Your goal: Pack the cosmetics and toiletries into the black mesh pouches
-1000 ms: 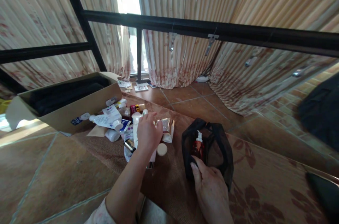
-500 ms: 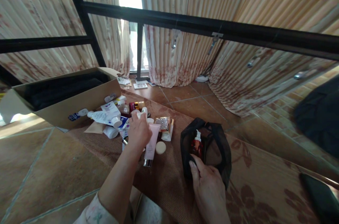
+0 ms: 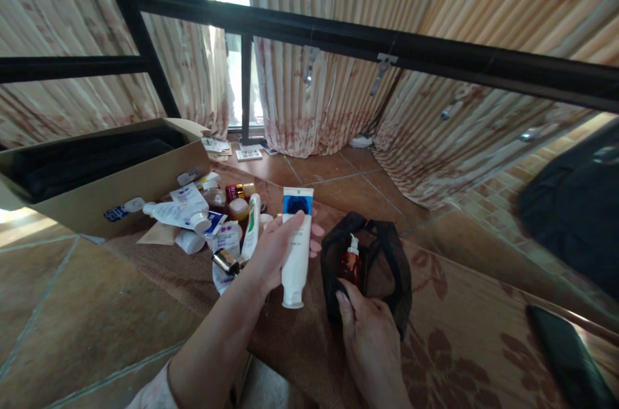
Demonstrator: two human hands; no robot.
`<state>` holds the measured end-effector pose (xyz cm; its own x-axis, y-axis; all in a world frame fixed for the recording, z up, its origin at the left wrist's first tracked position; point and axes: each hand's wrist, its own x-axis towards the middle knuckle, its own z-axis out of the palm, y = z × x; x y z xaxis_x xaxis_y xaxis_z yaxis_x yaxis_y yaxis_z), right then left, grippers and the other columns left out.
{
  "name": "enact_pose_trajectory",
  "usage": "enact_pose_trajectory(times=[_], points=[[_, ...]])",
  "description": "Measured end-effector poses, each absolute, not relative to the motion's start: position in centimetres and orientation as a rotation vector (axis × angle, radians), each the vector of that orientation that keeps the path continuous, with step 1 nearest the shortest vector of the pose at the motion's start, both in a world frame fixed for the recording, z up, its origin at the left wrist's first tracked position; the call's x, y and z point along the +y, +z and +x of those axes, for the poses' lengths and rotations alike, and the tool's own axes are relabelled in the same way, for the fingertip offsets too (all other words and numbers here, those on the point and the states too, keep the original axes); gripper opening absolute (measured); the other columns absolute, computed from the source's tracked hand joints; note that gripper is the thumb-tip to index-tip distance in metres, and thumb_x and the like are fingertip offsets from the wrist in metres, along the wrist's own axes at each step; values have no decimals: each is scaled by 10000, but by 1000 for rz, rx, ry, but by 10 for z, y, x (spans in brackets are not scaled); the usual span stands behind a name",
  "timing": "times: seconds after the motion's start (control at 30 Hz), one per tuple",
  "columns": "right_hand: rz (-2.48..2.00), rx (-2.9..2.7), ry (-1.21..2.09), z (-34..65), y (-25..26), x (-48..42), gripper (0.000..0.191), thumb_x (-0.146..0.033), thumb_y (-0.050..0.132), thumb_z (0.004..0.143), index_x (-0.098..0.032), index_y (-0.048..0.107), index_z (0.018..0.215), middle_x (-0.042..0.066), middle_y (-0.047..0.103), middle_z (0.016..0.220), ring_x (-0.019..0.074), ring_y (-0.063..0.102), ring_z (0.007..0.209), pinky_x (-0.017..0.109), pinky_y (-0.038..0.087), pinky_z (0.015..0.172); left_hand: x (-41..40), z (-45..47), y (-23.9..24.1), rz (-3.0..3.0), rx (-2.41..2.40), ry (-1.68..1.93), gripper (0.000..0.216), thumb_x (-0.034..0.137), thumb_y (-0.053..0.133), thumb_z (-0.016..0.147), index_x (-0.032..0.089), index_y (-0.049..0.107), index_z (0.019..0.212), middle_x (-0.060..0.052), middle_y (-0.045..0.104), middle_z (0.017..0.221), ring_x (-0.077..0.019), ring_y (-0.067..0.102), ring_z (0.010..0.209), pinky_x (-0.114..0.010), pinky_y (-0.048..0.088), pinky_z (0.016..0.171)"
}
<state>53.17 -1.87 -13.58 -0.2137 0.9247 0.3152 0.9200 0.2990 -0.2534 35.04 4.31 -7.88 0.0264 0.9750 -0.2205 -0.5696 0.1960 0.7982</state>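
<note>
Smooth, glossy plastic tube — sheer black mesh pouch, matt cardboard box, coarse woven mat.

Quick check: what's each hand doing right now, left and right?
Left hand: closed around a white tube, held up.
Right hand: fingers gripping the near rim of the black mesh pouch.

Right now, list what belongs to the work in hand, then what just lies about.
In hand: white squeeze tube with blue label, in the left hand; black mesh pouch, in the right hand; red pump bottle inside it.
Lying about: brown cardboard box; heap of tubes and jars; paper cards on the floor.
</note>
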Motion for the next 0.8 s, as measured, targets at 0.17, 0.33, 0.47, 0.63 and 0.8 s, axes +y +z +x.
enact_pose_trajectory(times=[0.17, 0.33, 0.47, 0.63, 0.8], points=[[-1680, -2177, 108, 531, -133, -21, 320, -307, 387, 985, -247, 672, 1117, 23, 739, 808, 186, 636, 706, 288, 421, 689, 37, 369, -77, 512, 771, 1111, 496, 511, 355, 942, 114, 644, 1011, -48, 664, 662, -103, 573, 447, -189, 432, 426], [-1704, -2143, 161, 528, -129, -21, 298, -289, 414, 976, -248, 678, 1107, 24, 742, 845, 181, 629, 708, 286, 411, 708, 39, 371, -81, 521, 724, 1079, 629, 577, 259, 937, 104, 671, 988, -69, 664, 662, -121, 585, 474, -203, 446, 458], [-1700, -2122, 197, 527, -128, -20, 290, -272, 420, 974, -249, 682, 1097, 21, 747, 859, 171, 635, 701, 279, 403, 705, 40, 369, -84, 538, 683, 1094, 583, 517, 297, 940, 83, 682, 986, -96, 672, 694, -149, 603, 519, -230, 466, 500], [-1683, -2143, 190, 528, -129, -20, 297, -269, 408, 980, -231, 670, 1114, 24, 750, 904, 171, 646, 720, 290, 405, 742, 40, 367, -87, 545, 588, 1112, 537, 493, 380, 913, 65, 693, 996, -120, 685, 735, -163, 613, 568, -243, 482, 550], [-1653, -2137, 151, 527, -129, -20, 315, -270, 385, 985, -222, 677, 1094, 25, 748, 854, 165, 654, 715, 282, 403, 724, 40, 365, -86, 527, 499, 1120, 458, 460, 497, 873, 64, 702, 981, -127, 692, 766, -180, 625, 635, -264, 493, 605]])
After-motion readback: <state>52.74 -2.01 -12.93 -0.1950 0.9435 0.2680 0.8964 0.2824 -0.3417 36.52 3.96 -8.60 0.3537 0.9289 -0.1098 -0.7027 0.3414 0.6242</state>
